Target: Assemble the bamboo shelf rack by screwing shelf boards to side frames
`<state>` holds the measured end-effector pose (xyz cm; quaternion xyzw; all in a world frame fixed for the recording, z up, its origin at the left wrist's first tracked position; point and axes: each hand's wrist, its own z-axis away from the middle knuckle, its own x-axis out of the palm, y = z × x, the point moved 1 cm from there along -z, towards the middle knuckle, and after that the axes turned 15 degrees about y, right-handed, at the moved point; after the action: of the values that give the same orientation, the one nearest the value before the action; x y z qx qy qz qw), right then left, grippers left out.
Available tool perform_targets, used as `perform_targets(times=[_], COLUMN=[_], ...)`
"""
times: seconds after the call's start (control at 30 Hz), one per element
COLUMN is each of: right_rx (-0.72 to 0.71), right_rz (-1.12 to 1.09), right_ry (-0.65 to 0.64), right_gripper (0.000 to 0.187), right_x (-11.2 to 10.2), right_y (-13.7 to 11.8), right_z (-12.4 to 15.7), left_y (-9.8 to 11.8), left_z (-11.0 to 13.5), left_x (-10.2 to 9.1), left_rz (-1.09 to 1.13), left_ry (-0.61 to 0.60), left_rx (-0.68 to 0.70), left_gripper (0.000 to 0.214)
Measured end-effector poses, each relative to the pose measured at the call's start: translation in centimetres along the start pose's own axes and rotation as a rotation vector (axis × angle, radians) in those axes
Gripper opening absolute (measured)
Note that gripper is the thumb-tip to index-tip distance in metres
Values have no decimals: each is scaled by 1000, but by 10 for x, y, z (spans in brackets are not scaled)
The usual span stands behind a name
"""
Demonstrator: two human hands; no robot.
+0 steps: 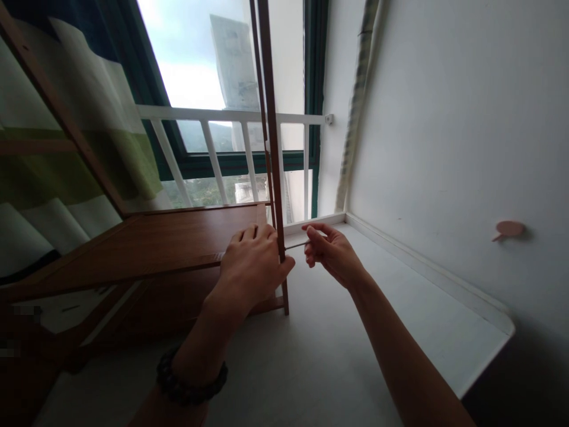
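Observation:
A brown wooden shelf unit (200, 231) stands in front of me, with a flat board and a dark upright post (274, 178) at its right end. My left hand (253, 267) is wrapped over the board's corner, fingers on top and thumb past the post. To the right of the post, my right hand (326, 249) pinches a thin metal rod (297, 245) that looks like a hex key. The rod points level to the left, and its tip meets the post's outer side. The fastener at that spot is too small to make out.
Beneath the unit is a white surface (422, 302) with a raised edge along the wall. Behind stand a white railing (213, 160) and a green-framed window. A striped curtain (120, 142) hangs on the left. A pink hook (510, 228) is on the right wall.

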<state>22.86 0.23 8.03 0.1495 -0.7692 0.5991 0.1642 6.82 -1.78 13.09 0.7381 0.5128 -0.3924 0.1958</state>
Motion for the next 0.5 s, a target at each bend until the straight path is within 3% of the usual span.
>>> perform_targets(times=[0.13, 0.33, 0.5], right_rx=[15, -79, 39], right_rz=[44, 219, 333], right_ry=[-113, -90, -211], right_gripper=[34, 28, 41], right_x=[-10, -14, -13], right_y=[-2, -3, -9], right_z=[-2, -2, 3], left_y=[0, 0, 0], left_z=[0, 0, 0], left_x=[1, 2, 1], left_rz=[9, 20, 36], left_ry=[10, 14, 6], left_rx=[-4, -10, -24], left_gripper=[35, 35, 34])
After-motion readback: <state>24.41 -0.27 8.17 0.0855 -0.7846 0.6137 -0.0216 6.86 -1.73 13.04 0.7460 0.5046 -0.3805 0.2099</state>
